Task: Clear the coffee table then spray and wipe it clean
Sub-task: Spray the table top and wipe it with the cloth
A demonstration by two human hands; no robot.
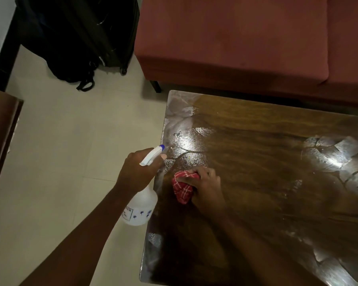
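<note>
A dark wooden coffee table (256, 141) fills the right of the head view, its top wet and streaked near the left edge and at the right. My left hand (136, 170) grips a translucent white spray bottle (140, 207) with a blue-tipped nozzle, held just off the table's left edge and aimed at the top. My right hand (205, 182) presses a bunched red checked cloth (182, 188) onto the table near that left edge. Nothing else lies on the tabletop.
A red sofa (236, 38) stands close behind the table. A black bag (77, 38) sits on the pale tiled floor (60, 151) at the upper left. A brown piece of furniture (0, 131) borders the left edge.
</note>
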